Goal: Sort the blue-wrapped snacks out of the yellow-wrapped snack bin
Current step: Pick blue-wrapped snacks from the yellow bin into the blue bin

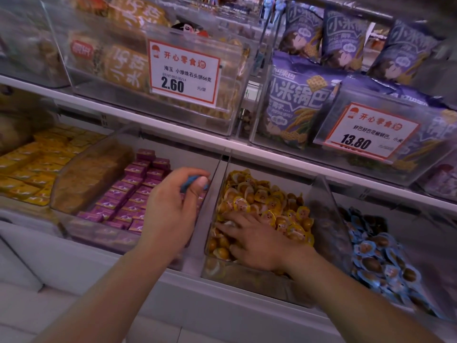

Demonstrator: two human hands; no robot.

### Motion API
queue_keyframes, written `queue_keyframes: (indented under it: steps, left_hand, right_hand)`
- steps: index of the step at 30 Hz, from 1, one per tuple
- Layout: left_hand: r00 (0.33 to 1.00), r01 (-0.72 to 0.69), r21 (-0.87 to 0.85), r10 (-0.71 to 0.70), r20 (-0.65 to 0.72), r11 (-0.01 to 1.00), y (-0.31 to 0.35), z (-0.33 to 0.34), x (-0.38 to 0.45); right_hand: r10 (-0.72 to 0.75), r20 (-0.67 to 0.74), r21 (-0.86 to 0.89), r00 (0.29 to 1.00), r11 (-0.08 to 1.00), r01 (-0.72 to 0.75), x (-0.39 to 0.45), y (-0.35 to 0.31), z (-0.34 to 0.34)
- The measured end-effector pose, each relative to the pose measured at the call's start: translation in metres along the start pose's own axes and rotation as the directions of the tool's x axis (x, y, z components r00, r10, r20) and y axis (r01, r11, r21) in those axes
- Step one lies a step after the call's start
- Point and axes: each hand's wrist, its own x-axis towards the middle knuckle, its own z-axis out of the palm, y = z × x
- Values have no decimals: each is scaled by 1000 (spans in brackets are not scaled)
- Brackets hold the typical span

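Note:
A clear bin [321,194] in the middle of the lower shelf is heaped with yellow-wrapped snacks [267,201]. My right hand [252,238] lies flat on that heap, fingers spread and pointing left. My left hand [173,204] hovers over the bin to the left, fingers curled round a blue-wrapped snack [189,183] of which only a sliver shows. To the right, another clear bin holds a pile of blue-wrapped snacks [380,253].
Purple boxes [133,194] fill the bin under my left hand, and yellow packets [37,164] lie at far left. The upper shelf [173,125] carries clear bins with price tags [184,71], yellow bags and purple bags [296,100].

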Motion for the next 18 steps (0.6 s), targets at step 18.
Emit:
queue_keyframes:
  steps: [18]
  left_hand:
    - [988, 119, -47, -113, 105, 992, 6, 7, -6]
  right_hand:
    - [143, -42, -60, 989, 988, -145, 12, 15, -3]
